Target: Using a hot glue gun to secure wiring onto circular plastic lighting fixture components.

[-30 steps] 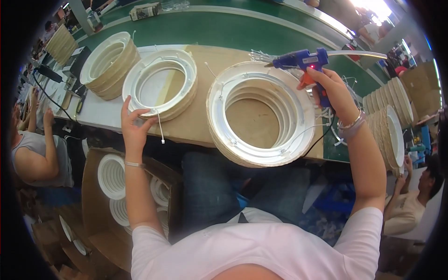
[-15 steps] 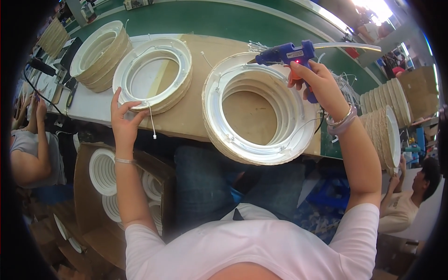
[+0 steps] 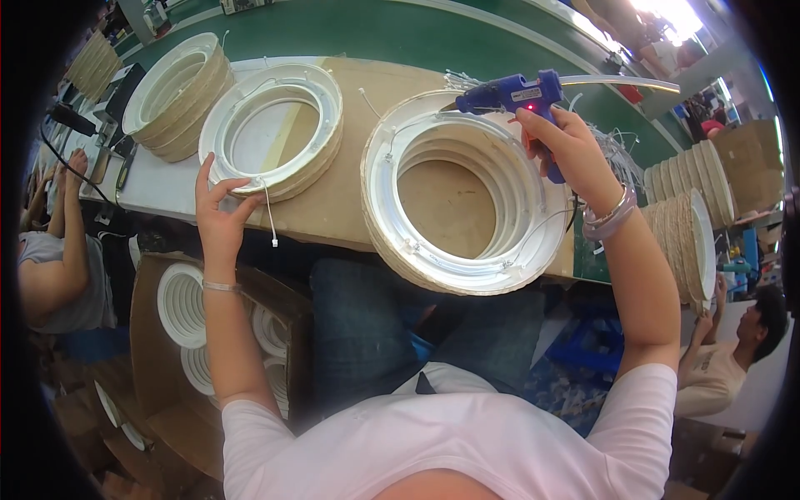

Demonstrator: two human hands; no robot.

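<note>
In my right hand is a blue hot glue gun, with a clear glue stick out of its back. Its nozzle is over the far rim of a ring-shaped lamp body, white inside and wrapped in beige cord outside; a clear strip and thin wires run round its face. My left hand grips the near-left rim of a second ring-shaped lamp body, thumb and fingers on its edge. A white wire with a small plug hangs from that rim beside my thumb.
A third lamp body stands at far left on the table. Below left, a cardboard box holds several white ribbed rings. Bundled white wires and more corded bodies are at right. Co-workers sit on both sides.
The second lamp body and my left hand have shifted very slightly left. The glue gun stays almost where it was. At far left, a co-worker's arms have moved.
</note>
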